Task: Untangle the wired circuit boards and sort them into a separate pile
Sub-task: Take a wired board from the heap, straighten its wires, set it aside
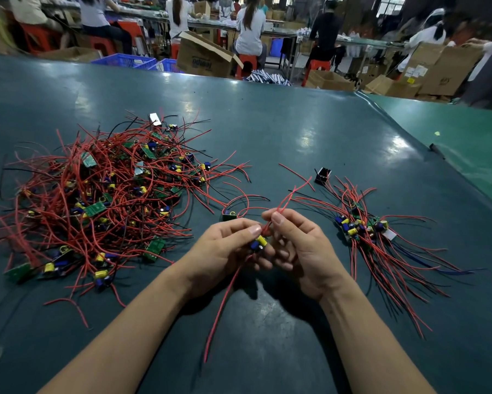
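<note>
Both hands raised over tabletop (pixel 267 123), left hand (pixel 227 248) grip pinching circuit board (pixel 258 243), right hand (pixel 301 245) grip pinching its red wires (pixel 284 201); tangled pile (pixel 97 194) left of grip, sorted pile (pixel 364 226) right.

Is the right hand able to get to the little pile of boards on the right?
Probably yes: the sorted pile lies just beside the right hand with bare table between, though that hand is pinching red wires.

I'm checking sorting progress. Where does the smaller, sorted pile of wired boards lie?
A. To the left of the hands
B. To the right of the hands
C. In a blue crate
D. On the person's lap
B: the smaller pile lies on the table right of the right hand; the big tangle is left.
</note>
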Available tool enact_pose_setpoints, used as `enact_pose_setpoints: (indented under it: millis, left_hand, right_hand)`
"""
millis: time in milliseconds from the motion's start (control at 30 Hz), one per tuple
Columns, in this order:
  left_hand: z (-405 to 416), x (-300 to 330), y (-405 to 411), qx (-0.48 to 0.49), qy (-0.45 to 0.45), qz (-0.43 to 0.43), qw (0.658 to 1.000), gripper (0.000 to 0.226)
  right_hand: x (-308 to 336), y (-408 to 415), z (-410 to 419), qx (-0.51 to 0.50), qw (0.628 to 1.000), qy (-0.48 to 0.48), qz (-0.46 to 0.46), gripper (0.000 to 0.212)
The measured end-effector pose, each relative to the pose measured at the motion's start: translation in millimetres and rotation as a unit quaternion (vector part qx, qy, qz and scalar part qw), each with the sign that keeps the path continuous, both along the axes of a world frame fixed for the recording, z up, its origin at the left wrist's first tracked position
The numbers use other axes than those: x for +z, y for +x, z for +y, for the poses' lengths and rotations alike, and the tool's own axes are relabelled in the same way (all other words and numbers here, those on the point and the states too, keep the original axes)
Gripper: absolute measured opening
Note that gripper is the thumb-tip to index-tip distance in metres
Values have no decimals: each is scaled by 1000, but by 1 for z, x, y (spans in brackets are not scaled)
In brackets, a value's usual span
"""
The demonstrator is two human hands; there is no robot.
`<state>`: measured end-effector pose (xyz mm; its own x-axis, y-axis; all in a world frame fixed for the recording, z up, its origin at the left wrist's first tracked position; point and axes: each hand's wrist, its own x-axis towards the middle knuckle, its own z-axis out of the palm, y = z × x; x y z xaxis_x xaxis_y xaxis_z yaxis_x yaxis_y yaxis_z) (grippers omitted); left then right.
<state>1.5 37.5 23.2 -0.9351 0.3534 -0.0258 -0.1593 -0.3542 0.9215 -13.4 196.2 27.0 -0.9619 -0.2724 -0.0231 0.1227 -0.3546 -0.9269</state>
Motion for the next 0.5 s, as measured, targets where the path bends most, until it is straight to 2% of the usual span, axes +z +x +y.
enact_pose_setpoints:
  millis: [167,300,400,500]
  left_hand:
    - [-1,-5,-5,57,65,-25,996,12]
    - [2,-6,-2,60,-35,22,997,18]
    - [4,-4,-1,69,-71,25,995,37]
    - [4,-2,0,68,-115,37,990,21]
  right_hand:
    - [-2,-1,-2,18,1000,-25,-7,18]
    - [-6,-1,-6,-16,998,56,-27,23]
    - [-7,-2,-3,-25,997,68,-26,19]
    - [-7,-3,-1,-44,996,83,-9,21]
